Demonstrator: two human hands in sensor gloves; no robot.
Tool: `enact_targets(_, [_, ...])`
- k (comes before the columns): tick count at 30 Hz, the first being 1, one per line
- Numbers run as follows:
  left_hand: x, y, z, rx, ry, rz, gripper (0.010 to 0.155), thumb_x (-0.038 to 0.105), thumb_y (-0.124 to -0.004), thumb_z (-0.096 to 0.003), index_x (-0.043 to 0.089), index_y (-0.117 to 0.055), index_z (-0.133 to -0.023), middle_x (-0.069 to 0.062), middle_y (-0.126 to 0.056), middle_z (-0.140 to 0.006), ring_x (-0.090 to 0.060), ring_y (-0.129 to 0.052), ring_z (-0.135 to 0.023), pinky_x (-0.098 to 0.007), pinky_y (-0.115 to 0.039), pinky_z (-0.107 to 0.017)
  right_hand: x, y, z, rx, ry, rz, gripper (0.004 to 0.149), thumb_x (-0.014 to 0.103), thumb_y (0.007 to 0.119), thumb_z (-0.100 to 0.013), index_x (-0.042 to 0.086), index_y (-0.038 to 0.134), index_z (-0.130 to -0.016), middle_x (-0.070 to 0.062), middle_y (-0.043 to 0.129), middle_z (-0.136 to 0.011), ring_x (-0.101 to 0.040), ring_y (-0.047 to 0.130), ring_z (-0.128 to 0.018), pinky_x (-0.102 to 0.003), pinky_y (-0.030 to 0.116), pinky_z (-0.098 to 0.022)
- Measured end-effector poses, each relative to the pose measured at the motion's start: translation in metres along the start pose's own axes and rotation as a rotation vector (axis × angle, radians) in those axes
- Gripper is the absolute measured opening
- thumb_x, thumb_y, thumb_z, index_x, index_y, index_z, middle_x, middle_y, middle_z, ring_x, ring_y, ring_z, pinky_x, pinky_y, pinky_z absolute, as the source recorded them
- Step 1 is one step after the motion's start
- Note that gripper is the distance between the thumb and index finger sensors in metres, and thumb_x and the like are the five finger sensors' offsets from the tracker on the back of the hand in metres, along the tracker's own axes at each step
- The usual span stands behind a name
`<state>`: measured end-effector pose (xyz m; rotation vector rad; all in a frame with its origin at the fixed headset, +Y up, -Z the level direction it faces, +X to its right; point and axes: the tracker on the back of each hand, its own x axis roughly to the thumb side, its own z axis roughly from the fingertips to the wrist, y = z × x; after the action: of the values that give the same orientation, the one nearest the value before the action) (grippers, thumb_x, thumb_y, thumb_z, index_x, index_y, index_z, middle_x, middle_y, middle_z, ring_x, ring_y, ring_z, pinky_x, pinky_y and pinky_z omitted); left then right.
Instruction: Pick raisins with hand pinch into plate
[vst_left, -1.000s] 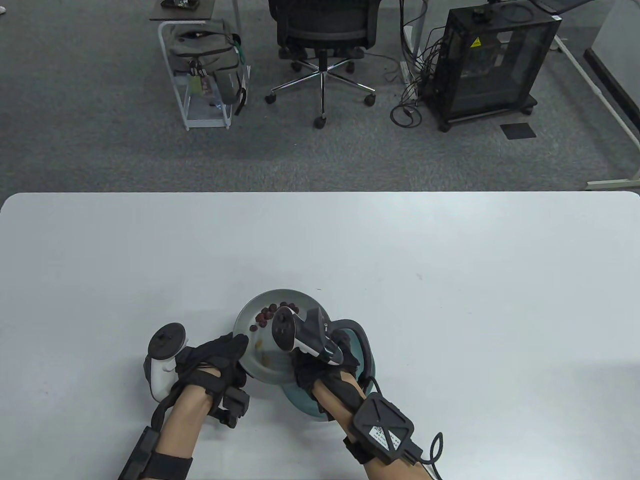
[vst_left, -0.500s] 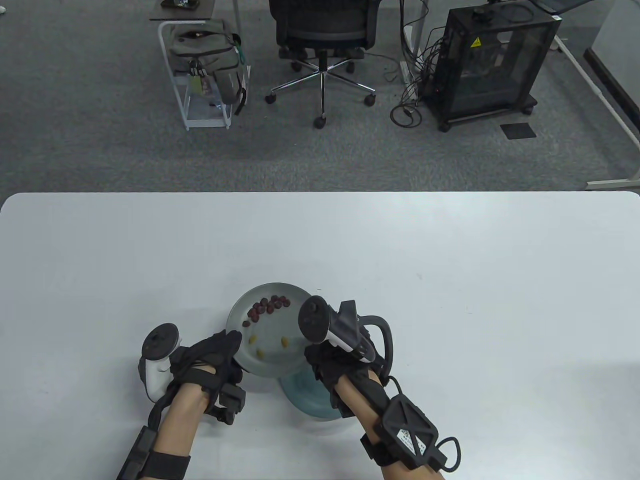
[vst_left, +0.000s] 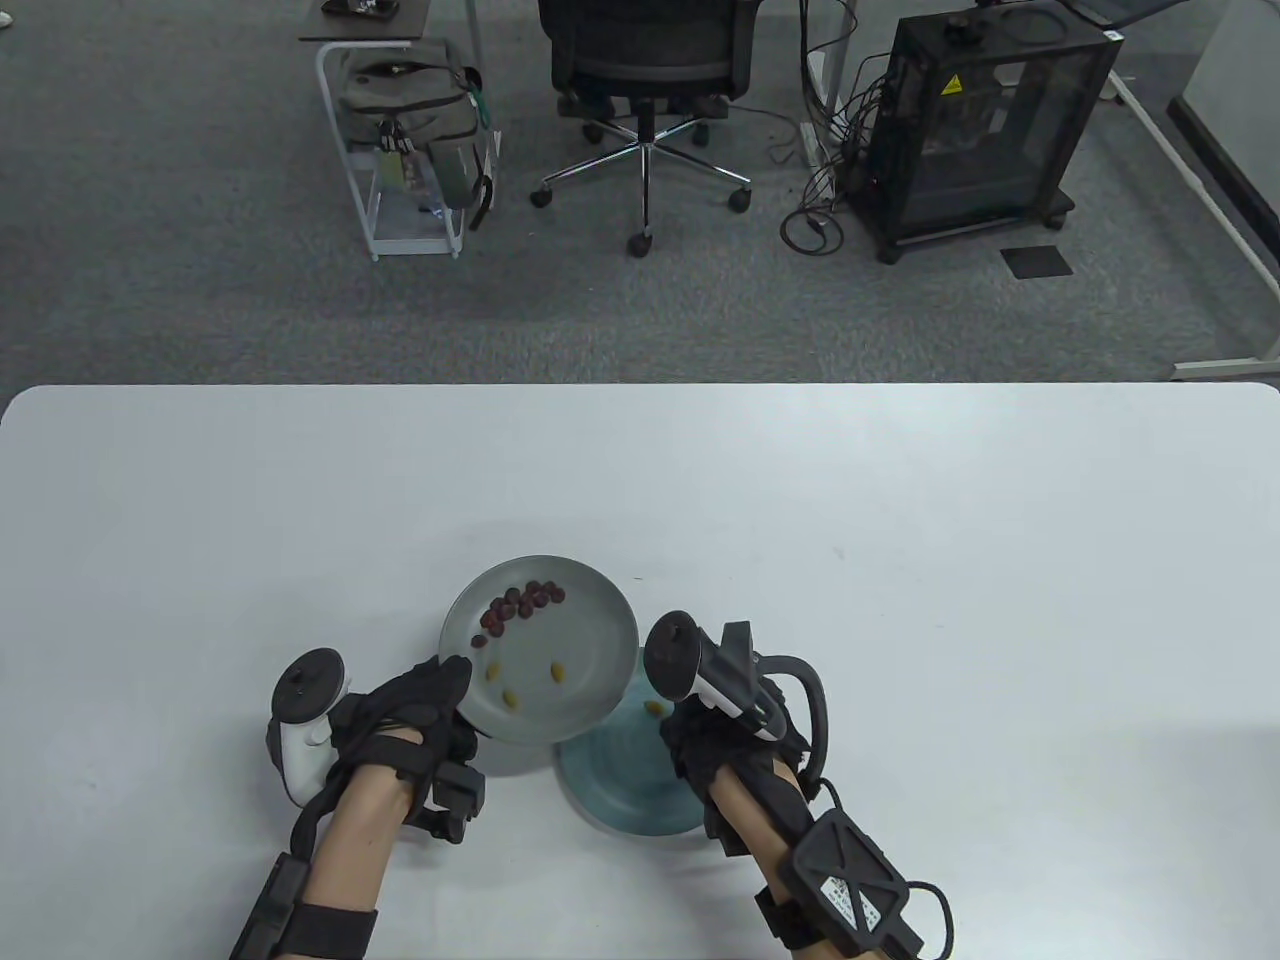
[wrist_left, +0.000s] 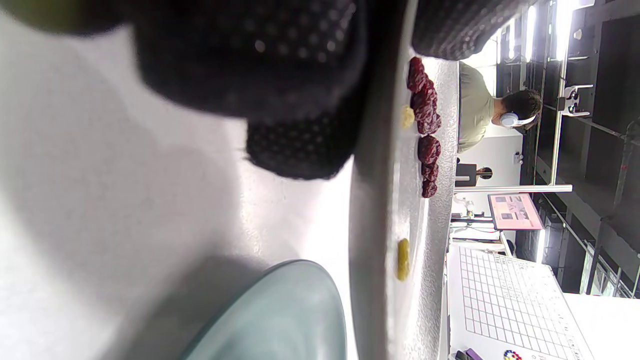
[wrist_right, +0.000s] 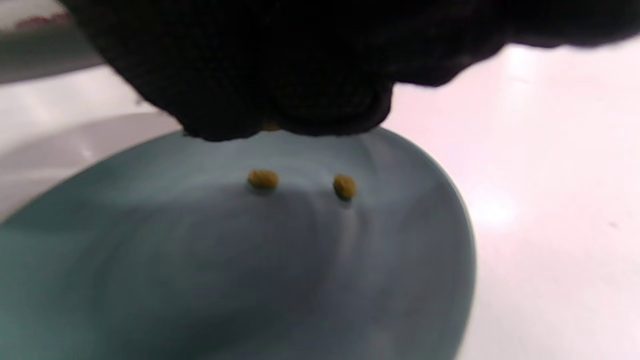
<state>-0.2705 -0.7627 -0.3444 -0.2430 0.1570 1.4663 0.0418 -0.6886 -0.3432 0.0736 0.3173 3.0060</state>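
My left hand (vst_left: 452, 688) grips the near-left rim of a grey plate (vst_left: 592, 628) and holds it above the table. The plate carries a cluster of dark red raisins (vst_left: 520, 600) and three yellow raisins (vst_left: 557, 673). The left wrist view shows its rim (wrist_left: 371, 225) edge-on between my thumb and fingers (wrist_left: 300, 100). A teal plate (vst_left: 620, 790) lies on the table, partly under the grey one. My right hand (vst_left: 692, 716) hovers over the teal plate (wrist_right: 250, 280), fingertips bunched (wrist_right: 280, 115) with a sliver of yellow between them. Two yellow raisins (wrist_right: 263, 179) lie on the teal plate.
The white table (vst_left: 900, 560) stretches wide to the right and behind the plates. An office chair (vst_left: 645, 70), a rack with a bag (vst_left: 410, 120) and a black cabinet (vst_left: 985, 120) stand on the floor beyond the table's far edge.
My right hand moved right and nearer, from over the grey plate to over the teal plate. My left hand shifted the grey plate slightly left and away.
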Motion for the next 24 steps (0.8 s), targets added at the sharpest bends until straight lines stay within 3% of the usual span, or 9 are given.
enact_targets(9, [0.001,0.000,0.001,-0.009,-0.004,0.014,0.053,0.037,-0.073,-0.0518,-0.005,-0.078,-0.084,-0.017,-0.104,-0.048,-0.020,-0.100,-0.015,-0.041,-0.083,-0.017,-0.004,0.025,-0.004,0.063,0.030,0.116,0.047,0.038,0.100,-0.039,0.011,0.092,-0.076,-0.005,0.106,-0.044,-0.020,0.097,-0.026,-0.039,0.086,-0.026])
enact_targets(24, [0.001,-0.002,0.001,-0.022,-0.003,0.005,0.053,0.037,-0.073,-0.0518,-0.005,-0.078,-0.084,-0.017,-0.104,-0.048,-0.021,-0.100,-0.015,-0.041,-0.083,-0.017,-0.001,0.033,-0.004,0.084,0.058,0.172,0.046,0.037,0.100,-0.039,0.011,0.092,-0.076,-0.005,0.107,-0.044,-0.020,0.097,-0.025,-0.039,0.087,-0.026])
